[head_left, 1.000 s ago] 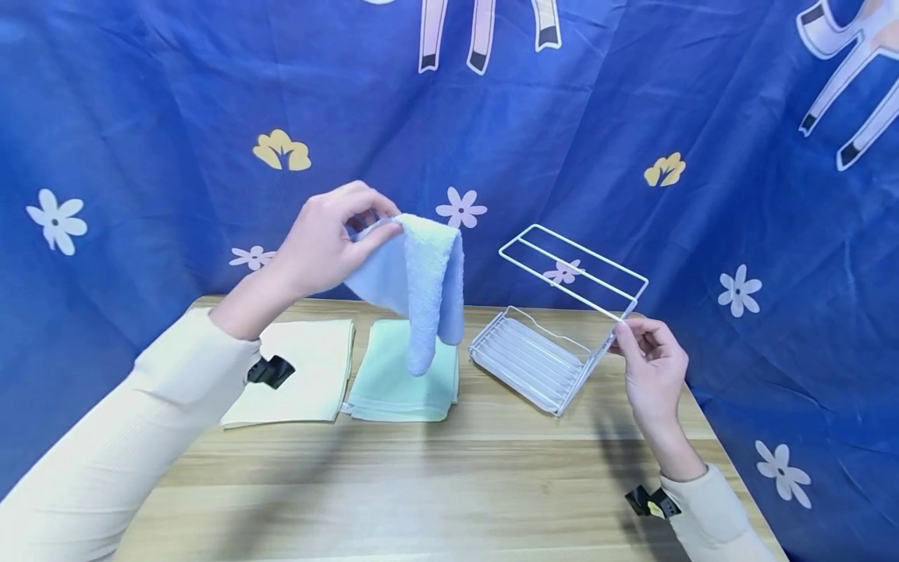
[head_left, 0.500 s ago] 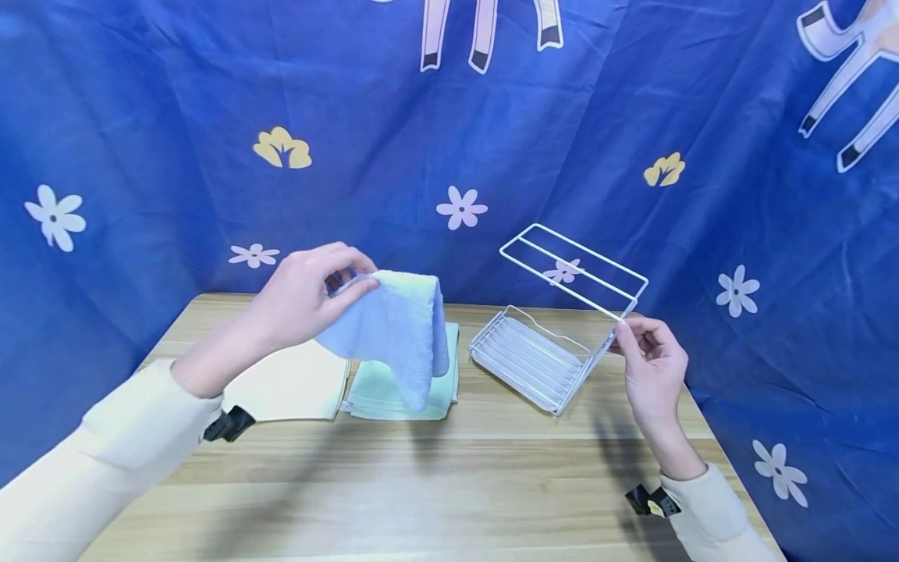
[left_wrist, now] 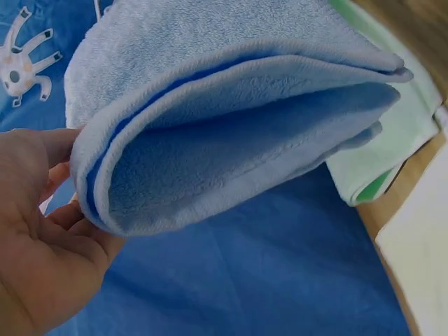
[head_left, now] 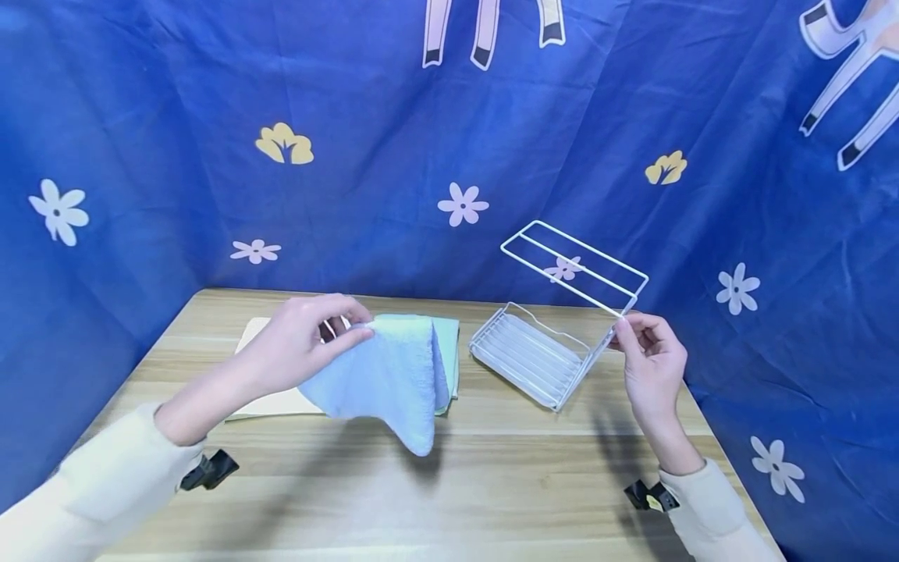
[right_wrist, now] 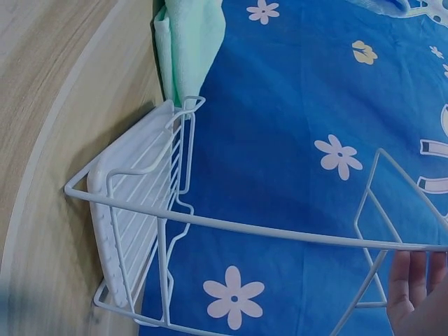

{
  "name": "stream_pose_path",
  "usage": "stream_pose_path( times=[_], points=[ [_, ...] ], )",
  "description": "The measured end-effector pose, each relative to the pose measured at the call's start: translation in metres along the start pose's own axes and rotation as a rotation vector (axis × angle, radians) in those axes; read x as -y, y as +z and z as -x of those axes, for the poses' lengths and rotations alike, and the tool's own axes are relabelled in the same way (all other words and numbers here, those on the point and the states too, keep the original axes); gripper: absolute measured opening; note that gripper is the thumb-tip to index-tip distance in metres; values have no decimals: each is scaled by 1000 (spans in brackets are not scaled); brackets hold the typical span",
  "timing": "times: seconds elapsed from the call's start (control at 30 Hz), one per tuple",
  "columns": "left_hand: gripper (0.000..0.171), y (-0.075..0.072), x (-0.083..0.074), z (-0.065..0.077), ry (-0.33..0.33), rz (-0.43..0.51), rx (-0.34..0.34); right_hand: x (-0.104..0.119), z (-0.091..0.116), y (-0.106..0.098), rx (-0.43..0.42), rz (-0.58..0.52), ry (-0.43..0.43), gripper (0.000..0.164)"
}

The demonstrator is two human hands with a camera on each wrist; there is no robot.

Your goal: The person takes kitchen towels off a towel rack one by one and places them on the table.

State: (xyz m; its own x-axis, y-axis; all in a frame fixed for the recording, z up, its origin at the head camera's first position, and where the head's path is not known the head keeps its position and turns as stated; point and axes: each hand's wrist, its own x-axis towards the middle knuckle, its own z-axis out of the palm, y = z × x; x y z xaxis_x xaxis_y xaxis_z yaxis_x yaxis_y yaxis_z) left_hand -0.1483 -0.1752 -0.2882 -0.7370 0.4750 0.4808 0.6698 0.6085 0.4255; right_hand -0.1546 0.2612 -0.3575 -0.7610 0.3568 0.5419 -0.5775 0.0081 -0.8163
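A folded light blue towel [head_left: 382,375] hangs from my left hand [head_left: 305,343], pinched between thumb and fingers near its top fold. In the left wrist view its layers [left_wrist: 196,168] gape into a loop. Behind it, partly covered in the head view, lie a folded mint green towel [head_left: 448,351] and a cream cloth [head_left: 274,403]. My right hand [head_left: 653,359] pinches the upper side of a white wire rack [head_left: 609,348] at the right. The rack has a tray [head_left: 527,355] at its base and a tilted wire frame on top.
A wooden table [head_left: 492,484] carries everything. A blue curtain [head_left: 365,179] with printed flowers and animal legs stands behind it and along its sides.
My left hand has come down and to the left with the blue towel, which now hangs lower, over the green towel and cream cloth. The right hand and rack stay in place.
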Motion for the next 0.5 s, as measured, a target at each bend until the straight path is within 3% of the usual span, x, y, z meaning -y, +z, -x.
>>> stream_pose_path(
  times=[0.23, 0.5],
  points=[
    [5, 10, -9, 17, -99, 108, 126, -1, 1, -1, -9, 20, 16, 6],
    [4, 24, -19, 32, -63, 207, 189, -2, 0, -1, -4, 11, 11, 6]
  ],
)
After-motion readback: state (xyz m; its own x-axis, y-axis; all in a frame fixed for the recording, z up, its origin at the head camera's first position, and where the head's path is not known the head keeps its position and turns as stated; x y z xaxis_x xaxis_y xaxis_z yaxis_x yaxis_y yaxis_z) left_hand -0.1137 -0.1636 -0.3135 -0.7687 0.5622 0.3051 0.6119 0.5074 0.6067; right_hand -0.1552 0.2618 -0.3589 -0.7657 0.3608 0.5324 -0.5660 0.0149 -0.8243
